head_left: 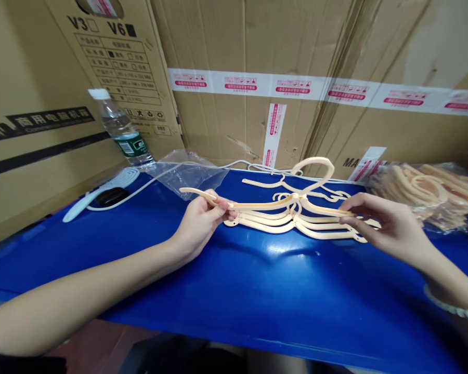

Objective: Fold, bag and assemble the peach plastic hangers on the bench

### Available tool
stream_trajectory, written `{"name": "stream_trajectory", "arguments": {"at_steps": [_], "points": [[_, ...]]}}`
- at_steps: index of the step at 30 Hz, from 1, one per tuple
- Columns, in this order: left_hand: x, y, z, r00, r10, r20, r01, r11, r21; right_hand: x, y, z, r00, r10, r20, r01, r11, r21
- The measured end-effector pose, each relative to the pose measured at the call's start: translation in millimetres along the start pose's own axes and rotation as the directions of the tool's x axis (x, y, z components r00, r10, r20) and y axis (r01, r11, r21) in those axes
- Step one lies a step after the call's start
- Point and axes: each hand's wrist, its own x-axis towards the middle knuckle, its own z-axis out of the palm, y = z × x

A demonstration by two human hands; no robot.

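Note:
A cream plastic clothes hanger is held up over the table, its big hook rising from the middle joint. My left hand pinches the left arm of this hanger, and a slim curved end sticks out past my fingers. On the other side, my right hand has thumb and fingers closed on the tip of the right arm. Below and behind lie several more cream hangers, spread flat in a row and partly covered by the held one.
A blue table stands against cardboard boxes. Bagged hanger parts lie at the right. At the left are a water bottle, a pale brush-like item, a black oval object, a white cable and a clear plastic bag.

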Motion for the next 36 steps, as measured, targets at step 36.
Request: {"name": "stream_trajectory", "arguments": {"at_steps": [36], "points": [[-42, -14, -1.7, 0.408, 0.189, 0.893, -0.892, -0.126, 0.435, 1, 9, -22, 0.756, 0.320, 0.572, -0.336, 0.938, -0.081]]}}
